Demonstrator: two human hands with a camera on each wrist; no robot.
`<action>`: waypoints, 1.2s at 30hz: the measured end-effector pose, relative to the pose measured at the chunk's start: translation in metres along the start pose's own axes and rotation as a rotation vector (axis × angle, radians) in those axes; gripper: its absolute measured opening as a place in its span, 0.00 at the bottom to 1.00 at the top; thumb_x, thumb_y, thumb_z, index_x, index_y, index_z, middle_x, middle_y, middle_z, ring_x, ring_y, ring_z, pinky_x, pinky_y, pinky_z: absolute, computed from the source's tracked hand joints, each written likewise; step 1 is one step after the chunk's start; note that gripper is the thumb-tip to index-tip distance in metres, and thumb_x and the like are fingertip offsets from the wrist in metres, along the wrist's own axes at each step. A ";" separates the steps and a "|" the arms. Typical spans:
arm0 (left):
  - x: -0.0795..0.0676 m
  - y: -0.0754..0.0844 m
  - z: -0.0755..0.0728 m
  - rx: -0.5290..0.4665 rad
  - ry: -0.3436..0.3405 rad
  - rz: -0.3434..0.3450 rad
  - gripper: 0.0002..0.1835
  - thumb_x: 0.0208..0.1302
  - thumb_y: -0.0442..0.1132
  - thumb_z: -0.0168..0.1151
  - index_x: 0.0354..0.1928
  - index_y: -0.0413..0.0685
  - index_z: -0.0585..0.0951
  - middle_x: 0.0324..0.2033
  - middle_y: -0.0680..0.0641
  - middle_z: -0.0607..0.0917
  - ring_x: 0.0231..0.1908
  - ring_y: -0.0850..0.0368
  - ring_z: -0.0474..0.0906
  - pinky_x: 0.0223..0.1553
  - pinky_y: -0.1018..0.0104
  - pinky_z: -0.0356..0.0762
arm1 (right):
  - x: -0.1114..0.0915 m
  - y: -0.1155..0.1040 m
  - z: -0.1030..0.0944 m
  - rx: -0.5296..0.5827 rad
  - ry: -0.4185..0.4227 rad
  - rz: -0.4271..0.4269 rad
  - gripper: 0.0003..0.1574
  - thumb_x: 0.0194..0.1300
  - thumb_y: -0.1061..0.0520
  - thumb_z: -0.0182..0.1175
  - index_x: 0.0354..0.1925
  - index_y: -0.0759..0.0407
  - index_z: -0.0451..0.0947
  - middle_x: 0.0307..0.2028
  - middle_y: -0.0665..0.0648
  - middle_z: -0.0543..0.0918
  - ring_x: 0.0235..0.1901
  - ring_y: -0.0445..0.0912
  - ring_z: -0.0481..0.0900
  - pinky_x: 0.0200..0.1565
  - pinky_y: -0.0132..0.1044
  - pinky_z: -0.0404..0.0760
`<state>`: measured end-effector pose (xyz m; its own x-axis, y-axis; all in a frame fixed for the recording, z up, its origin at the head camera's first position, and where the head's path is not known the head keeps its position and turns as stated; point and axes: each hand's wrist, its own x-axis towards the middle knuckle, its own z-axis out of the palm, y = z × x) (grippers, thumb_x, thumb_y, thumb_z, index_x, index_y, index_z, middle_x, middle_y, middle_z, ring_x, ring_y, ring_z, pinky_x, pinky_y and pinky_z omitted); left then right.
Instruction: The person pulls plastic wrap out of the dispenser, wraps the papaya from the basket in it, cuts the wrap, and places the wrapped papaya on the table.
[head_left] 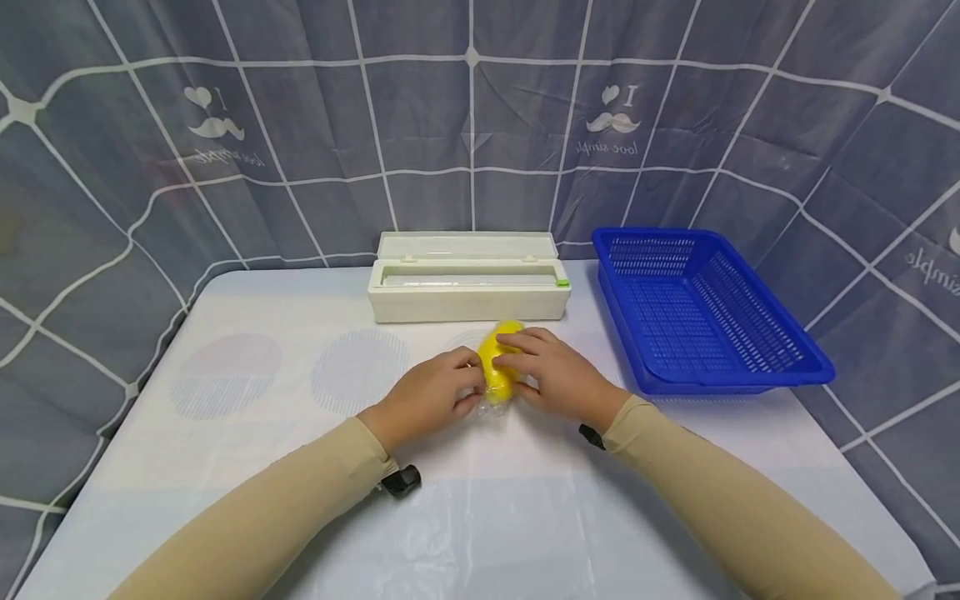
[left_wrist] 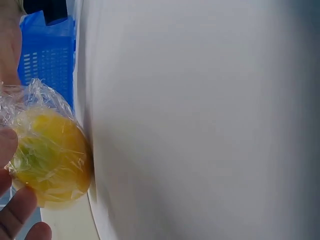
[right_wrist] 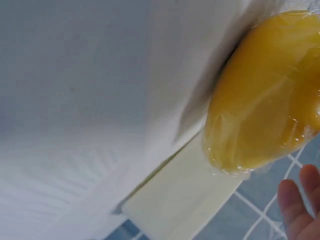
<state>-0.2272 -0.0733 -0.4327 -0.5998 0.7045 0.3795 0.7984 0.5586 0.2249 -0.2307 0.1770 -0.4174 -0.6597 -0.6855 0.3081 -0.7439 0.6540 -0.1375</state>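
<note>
A glossy yellow fruit [head_left: 491, 354], wrapped in clear cling film [left_wrist: 42, 95], lies on the table between both hands. Through the film, a greenish patch shows on it in the left wrist view. My left hand [head_left: 433, 387] is at its near left side, fingers curled and pinching at the film's loose end. Across the top and right side of the fruit reach the spread fingers of my right hand [head_left: 566, 371]. In the right wrist view, two of its fingertips [right_wrist: 289, 192] stand apart from the wrapped fruit, nearly straight.
Behind the hands stands a long cream-white box [head_left: 468, 304], its lid raised, with a small green piece at the right end. A blue slatted basket [head_left: 622, 321] sits at the right of the table [head_left: 247, 467]. Grey checked curtain [head_left: 420, 117] surrounds the table.
</note>
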 end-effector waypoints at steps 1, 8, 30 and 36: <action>0.000 0.000 0.000 -0.014 0.000 -0.012 0.04 0.66 0.36 0.72 0.36 0.53 0.86 0.46 0.52 0.83 0.41 0.59 0.82 0.44 0.66 0.84 | -0.001 -0.001 -0.001 0.017 -0.023 -0.019 0.27 0.64 0.55 0.76 0.61 0.55 0.84 0.70 0.60 0.78 0.70 0.59 0.74 0.72 0.52 0.75; 0.002 0.000 0.000 -0.088 -0.015 -0.104 0.05 0.69 0.37 0.70 0.38 0.52 0.81 0.47 0.53 0.82 0.38 0.61 0.80 0.41 0.66 0.82 | -0.004 -0.009 0.006 0.061 -0.067 -0.053 0.39 0.55 0.42 0.82 0.59 0.56 0.79 0.72 0.63 0.73 0.74 0.58 0.70 0.72 0.50 0.75; 0.010 0.002 0.007 -0.044 0.070 -0.119 0.09 0.62 0.41 0.78 0.41 0.52 0.87 0.48 0.50 0.83 0.44 0.54 0.81 0.47 0.62 0.84 | 0.006 -0.020 0.004 0.369 0.074 0.204 0.07 0.70 0.63 0.68 0.33 0.56 0.84 0.58 0.60 0.87 0.71 0.60 0.75 0.72 0.55 0.74; 0.011 -0.004 0.009 -0.197 0.078 -0.163 0.06 0.66 0.38 0.74 0.34 0.51 0.84 0.53 0.48 0.84 0.57 0.47 0.82 0.61 0.53 0.81 | 0.005 -0.015 0.003 0.408 0.050 0.191 0.05 0.65 0.61 0.74 0.37 0.57 0.86 0.60 0.60 0.85 0.70 0.60 0.77 0.68 0.54 0.78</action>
<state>-0.2373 -0.0637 -0.4369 -0.7212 0.5724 0.3902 0.6914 0.5600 0.4564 -0.2228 0.1633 -0.4163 -0.7904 -0.5422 0.2851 -0.5977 0.5803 -0.5532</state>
